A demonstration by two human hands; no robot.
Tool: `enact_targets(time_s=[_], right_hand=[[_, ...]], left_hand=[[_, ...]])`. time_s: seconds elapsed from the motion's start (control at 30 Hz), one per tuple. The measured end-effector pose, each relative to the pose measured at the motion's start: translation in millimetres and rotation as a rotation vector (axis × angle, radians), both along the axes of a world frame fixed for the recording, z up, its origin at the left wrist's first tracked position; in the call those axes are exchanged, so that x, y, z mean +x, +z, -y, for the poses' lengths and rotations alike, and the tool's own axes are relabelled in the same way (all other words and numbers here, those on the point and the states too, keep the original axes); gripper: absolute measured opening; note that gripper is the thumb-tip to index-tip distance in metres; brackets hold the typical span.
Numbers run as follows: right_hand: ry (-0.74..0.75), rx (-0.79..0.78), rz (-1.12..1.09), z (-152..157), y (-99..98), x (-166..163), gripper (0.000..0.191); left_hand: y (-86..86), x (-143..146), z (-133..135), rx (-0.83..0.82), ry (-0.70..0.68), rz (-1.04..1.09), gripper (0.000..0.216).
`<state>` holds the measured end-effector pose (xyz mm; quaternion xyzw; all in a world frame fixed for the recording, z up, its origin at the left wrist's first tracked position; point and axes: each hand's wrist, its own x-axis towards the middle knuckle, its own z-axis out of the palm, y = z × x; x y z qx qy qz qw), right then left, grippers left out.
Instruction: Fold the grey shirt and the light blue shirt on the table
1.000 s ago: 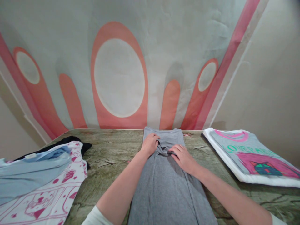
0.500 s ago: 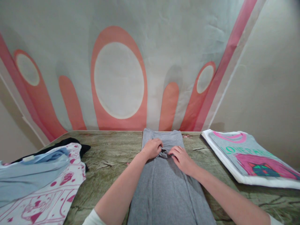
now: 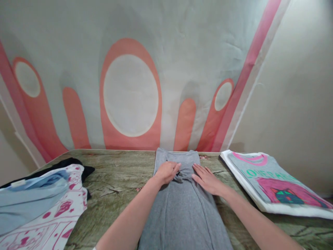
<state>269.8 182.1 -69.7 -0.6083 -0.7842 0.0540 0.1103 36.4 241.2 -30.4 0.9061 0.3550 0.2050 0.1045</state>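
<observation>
Grey shirt (image 3: 182,208) lies folded narrow at bottom centre on the table (image 3: 119,177), my left hand (image 3: 166,172) and right hand (image 3: 206,180) flat, open, pressing it; soft, light, limp I'd judge, best pinched at edges.

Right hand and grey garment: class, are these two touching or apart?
Touching. The head view shows the right hand lying flat, fingers spread, directly on the grey garment.

Straight ahead, a pale grey cloth backdrop (image 3: 182,52) covers the wall, with coral arches around cream ovals (image 3: 130,95) and a pink stripe (image 3: 249,62) slanting up the right. Beyond it there's plain beige wall (image 3: 299,104). Below runs a weathered green-grey wood-grain tabletop (image 3: 117,173), softly and evenly lit.
</observation>
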Motion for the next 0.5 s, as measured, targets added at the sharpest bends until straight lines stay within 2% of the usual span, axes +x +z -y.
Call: enact_targets(time_s=[0.13, 0.27, 0.4, 0.5], right_hand=[[-0.127, 0.038, 0.0, -39, 0.0, 4, 0.068], [-0.178, 0.019, 0.015, -77, -4.1, 10, 0.068], [-0.311, -0.009, 0.003, -93, -11.3, 24, 0.064], [-0.401, 0.04, -0.008, -94, -16.6, 31, 0.065]], left_hand=[[-11.1, -3, -7, 0.103, 0.054, 0.016, 0.039], [-23.6, -5, -11, 0.115, 0.076, -0.093, 0.044], [-27.6, -3, -9, 0.111, 0.095, -0.145, 0.051], [-25.9, -4, -11, 0.111, 0.147, -0.131, 0.053]])
